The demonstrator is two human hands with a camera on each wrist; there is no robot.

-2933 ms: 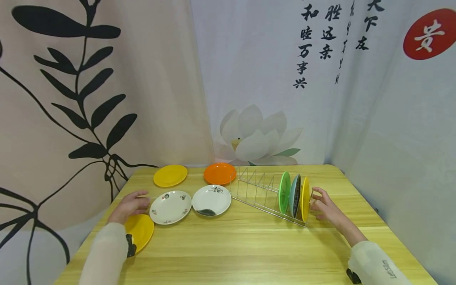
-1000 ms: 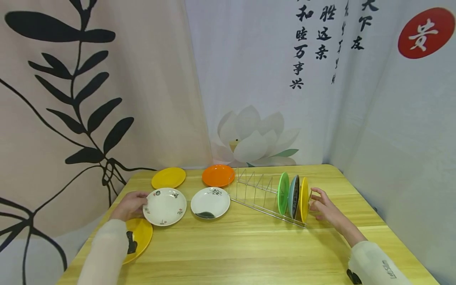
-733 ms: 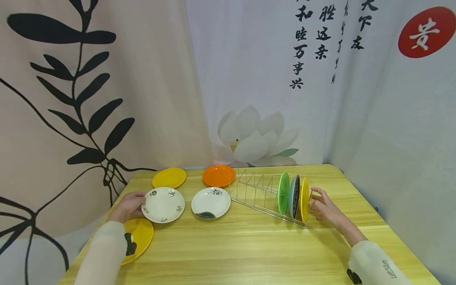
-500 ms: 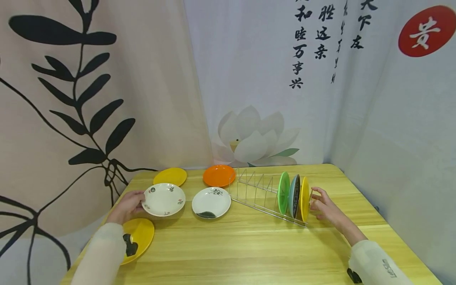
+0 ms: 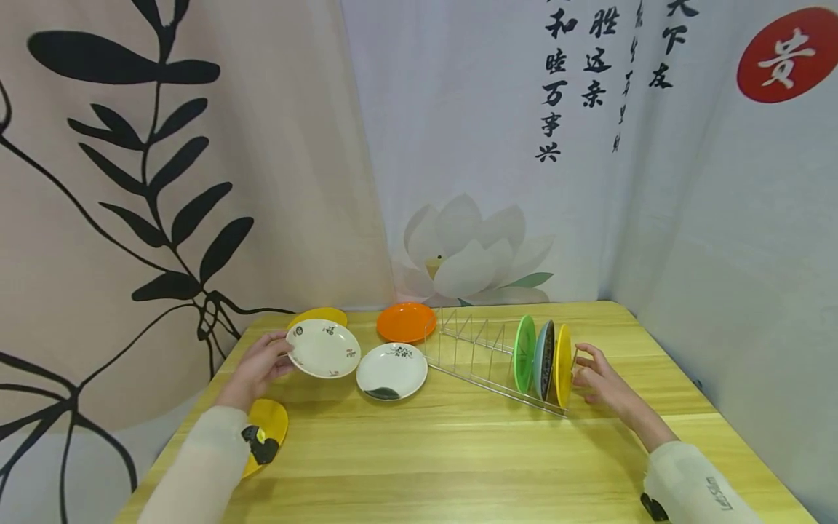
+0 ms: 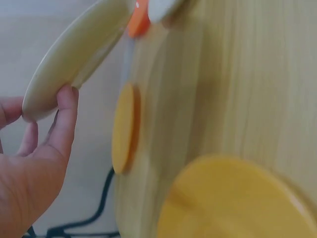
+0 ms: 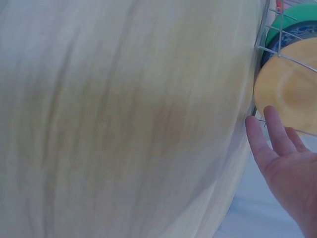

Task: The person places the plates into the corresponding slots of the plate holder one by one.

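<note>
My left hand [image 5: 260, 365] holds a white plate [image 5: 324, 349] with small printed motifs by its left rim, tilted and raised above the table. In the left wrist view, the thumb and fingers pinch the rim of that plate [image 6: 74, 57]. My right hand [image 5: 607, 386] is at the right end of a wire dish rack [image 5: 487, 381]; its fingers look loosely extended at the end wires [image 7: 294, 61], and contact is hard to tell. Standing on edge in the rack are a green plate [image 5: 524, 355], a blue plate with a dark pattern [image 5: 544, 362] and a yellow plate [image 5: 562, 366].
A white plate with a dark leaf [image 5: 393, 371] lies left of the rack, an orange plate [image 5: 406, 322] behind it. One yellow plate [image 5: 330, 314] is partly hidden behind the held plate; another yellow plate [image 5: 271, 416] lies under the left forearm. A curtain [image 5: 458, 145] hangs behind the table.
My left hand has gripped the motif-printed white plate, lifted it off the table and moved it up and to the right, tilting it. My right hand stays at the rack's end.
</note>
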